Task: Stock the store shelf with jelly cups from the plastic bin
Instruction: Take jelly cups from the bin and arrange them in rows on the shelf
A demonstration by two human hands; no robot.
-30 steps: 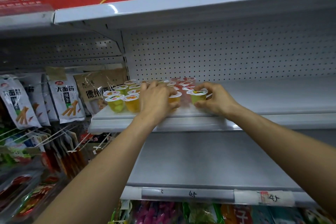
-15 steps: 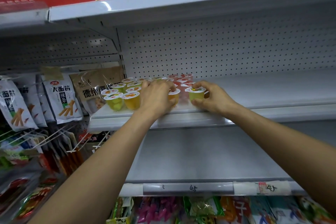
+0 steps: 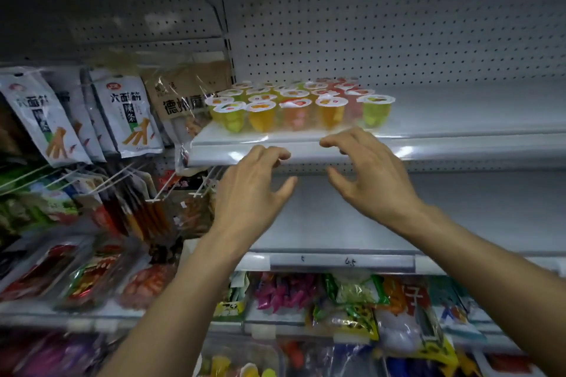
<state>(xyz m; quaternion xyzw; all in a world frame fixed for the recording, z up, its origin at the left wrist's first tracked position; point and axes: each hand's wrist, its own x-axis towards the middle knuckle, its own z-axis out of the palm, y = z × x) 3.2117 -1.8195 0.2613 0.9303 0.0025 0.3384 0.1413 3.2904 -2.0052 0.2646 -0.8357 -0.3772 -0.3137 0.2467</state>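
Head view: small clear plastic jelly cups [image 3: 298, 104] with fruit-printed lids stand in rows at the left end of the white metal shelf [image 3: 459, 119]. The left hand [image 3: 251, 193] and right hand [image 3: 367, 174] hover before its front edge, fingers loosely curled, holding nothing.

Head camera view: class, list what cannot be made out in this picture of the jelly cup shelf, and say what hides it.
1. Plastic bin: outside the head view's frame.
2. Rear jelly cups: head view, hidden behind the front row, so uncountable.
3. Cup lid print: too small, blurred.
4. Price strip writing: blurred.
5. Brown packet: lower right hidden by the shelf and cups.
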